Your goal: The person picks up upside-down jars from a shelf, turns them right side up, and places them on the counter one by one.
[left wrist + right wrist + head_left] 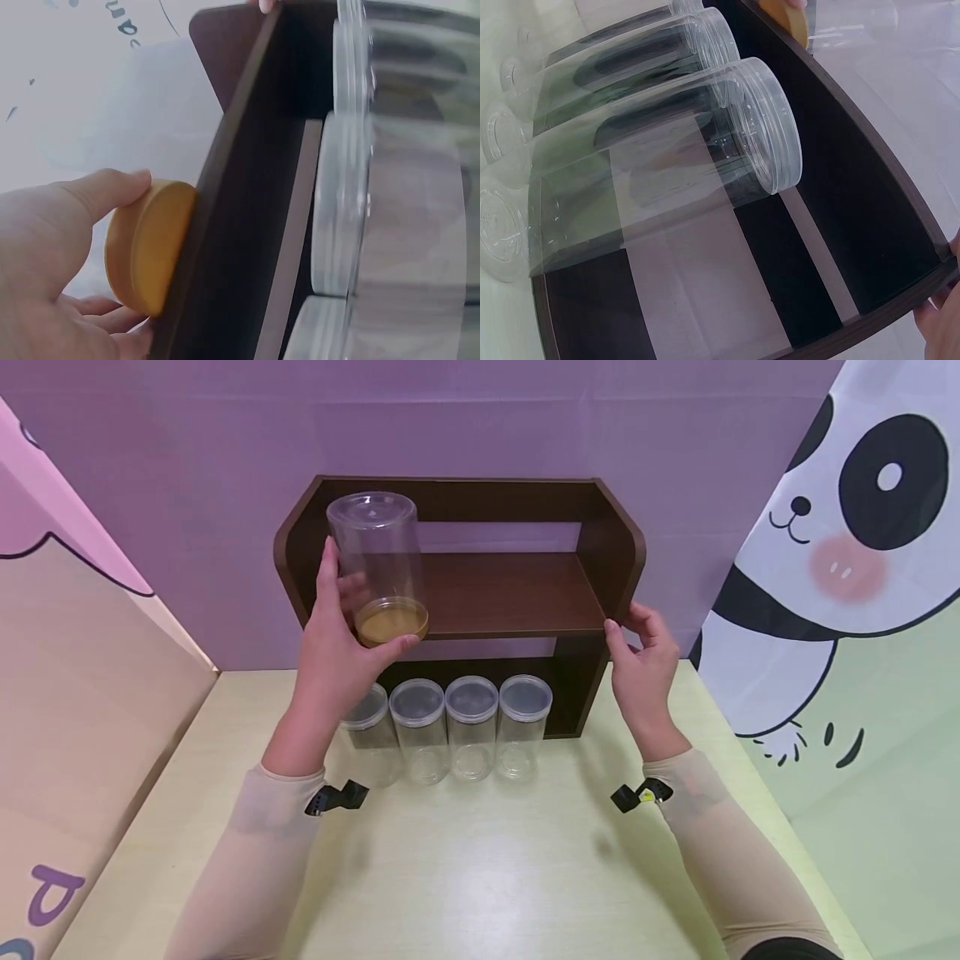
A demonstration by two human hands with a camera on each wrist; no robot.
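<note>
My left hand [337, 643] grips a large clear jar [381, 547] that stands upside down, its yellow lid [392, 622] at the bottom. The jar is at the left of the upper board of a dark brown shelf [502, 589]. In the left wrist view the thumb lies against the yellow lid [150, 244], which meets the board's front edge. My right hand [645, 664] pinches the shelf's right side panel at its front edge, level with the upper board. Its fingers show only partly in the right wrist view.
Several clear jars with translucent lids [471, 700] stand in a row before the shelf's lower compartment, the leftmost partly behind my left wrist. The shelf stands on a pale table [480, 860] against a purple backdrop [480, 427]. A panda-print panel [862, 543] borders the right side.
</note>
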